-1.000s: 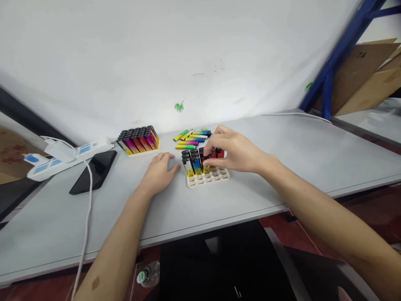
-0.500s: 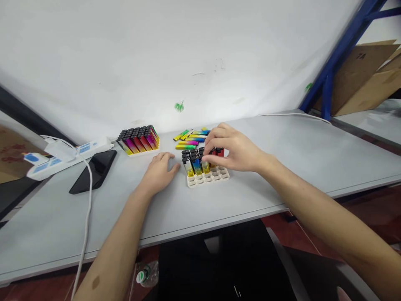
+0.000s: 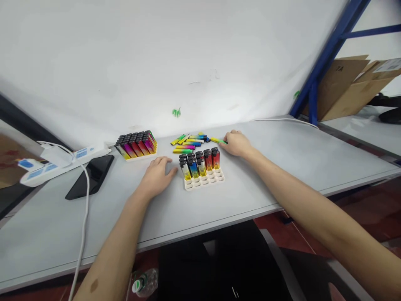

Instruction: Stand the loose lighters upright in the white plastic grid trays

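My right hand [image 3: 237,144] is at the back of the table, its fingers closed on the end of a yellow-green lighter [image 3: 218,141]. Beside it lies a loose pile of shiny coloured lighters [image 3: 193,143]. In front of the pile, a white holed tray [image 3: 205,181] carries several upright lighters with black tops, among them a blue one [image 3: 193,167] and a red one [image 3: 216,159]. The tray's front row of holes shows no lighters. My left hand [image 3: 156,175] rests on the tabletop left of this tray, fingers apart and holding nothing.
A second tray [image 3: 139,158] packed with upright lighters stands at the back left. Further left are a black phone [image 3: 90,177], a white power strip [image 3: 64,163] and a white cable [image 3: 85,209]. A wall borders the back; cardboard boxes [image 3: 341,85] stand behind a blue frame [image 3: 313,100].
My right hand has moved from above the tray back and right to the loose lighters, taking hold of one. The red lighters in the tray now show fully. My left hand stays put.
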`<state>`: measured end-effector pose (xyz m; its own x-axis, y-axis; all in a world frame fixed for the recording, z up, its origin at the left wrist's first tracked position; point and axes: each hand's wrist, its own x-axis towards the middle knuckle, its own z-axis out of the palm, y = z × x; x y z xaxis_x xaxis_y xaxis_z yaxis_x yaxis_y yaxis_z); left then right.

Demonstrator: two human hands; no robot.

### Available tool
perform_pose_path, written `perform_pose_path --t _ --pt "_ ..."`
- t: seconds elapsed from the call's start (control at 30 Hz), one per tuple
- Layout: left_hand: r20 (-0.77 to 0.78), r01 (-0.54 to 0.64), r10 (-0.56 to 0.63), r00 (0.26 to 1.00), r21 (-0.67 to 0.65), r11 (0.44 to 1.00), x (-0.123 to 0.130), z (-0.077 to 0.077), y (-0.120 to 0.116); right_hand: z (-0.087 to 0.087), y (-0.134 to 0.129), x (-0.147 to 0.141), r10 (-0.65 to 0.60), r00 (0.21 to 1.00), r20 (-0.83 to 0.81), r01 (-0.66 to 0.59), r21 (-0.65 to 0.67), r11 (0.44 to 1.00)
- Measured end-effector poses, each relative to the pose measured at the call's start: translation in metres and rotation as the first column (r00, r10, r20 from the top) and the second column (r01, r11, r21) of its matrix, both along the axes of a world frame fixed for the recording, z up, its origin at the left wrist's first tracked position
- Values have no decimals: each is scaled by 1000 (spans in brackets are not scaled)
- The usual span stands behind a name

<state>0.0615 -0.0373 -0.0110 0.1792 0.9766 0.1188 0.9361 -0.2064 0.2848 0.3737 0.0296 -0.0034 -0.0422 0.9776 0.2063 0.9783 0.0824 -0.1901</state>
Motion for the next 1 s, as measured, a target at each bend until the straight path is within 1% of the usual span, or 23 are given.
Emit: perform_pose_path --t 0.07,0.1,0.13,0.17,0.2,0.23,0.27,0.3,0.33,0.37,0.4,0.43,0.5,0.63,0.8,1.0 --pt "0 3 -3 1000 0 1000 1 0 -1 2 1 1 -22 998 -54 23 17 1000" --pt "-1 2 -2 1000 -2 1000 1 1 -1 4 1 2 -34 991 -129 39 29 999" --pt "-4 0 0 1000 -5 1000 1 1 -1 6 1 4 -46 969 -242 57 38 998" --pt "-7 -3 3 1000 -10 1000 2 1 -1 8 1 5 -51 921 -385 71 39 997" --pt "-9 -4 4 1000 -12 1000 2 1 -2 11 1 6 -42 839 -543 72 35 997" --pt "-9 -4 4 1000 -13 1000 2 2 -2 13 1 7 -19 721 -693 60 34 998" --pt "-9 -2 2 1000 -13 1000 2 2 -2 16 0 8 11 579 -815 36 39 999" --pt "-6 2 -2 1000 -11 1000 2 2 -2 18 -1 8 44 434 -900 9 54 999" --pt "-4 7 -7 1000 -10 1000 1 2 -2 21 -3 7 70 302 -951 -12 70 997" --pt "-2 11 -11 1000 -8 1000 1 2 -2 23 -4 6 82 196 -977 -28 78 997" --pt "1 12 -12 1000 -5 1000 1 2 -2 25 -6 5 78 116 -990 -39 74 996" --pt "2 11 -11 1000 -3 1000 1 2 -2 27 -8 4 66 64 -996 -50 63 997" --pt "2 8 -8 1000 -4 1000 1 2 -2 30 -11 2 38 18 -999 -62 37 997" --pt "2 8 -8 1000 -7 1000 0 2 -2 32 -15 0 4 31 -1000 -96 1 995" --pt "11 10 -10 1000 -13 1000 0 2 -2 28 -13 -1 -45 28 -999 -169 -49 984" --pt "4 9 -9 1000 -3 1000 0 1 -1 29 -14 -4 -47 17 -999 -162 -49 986"
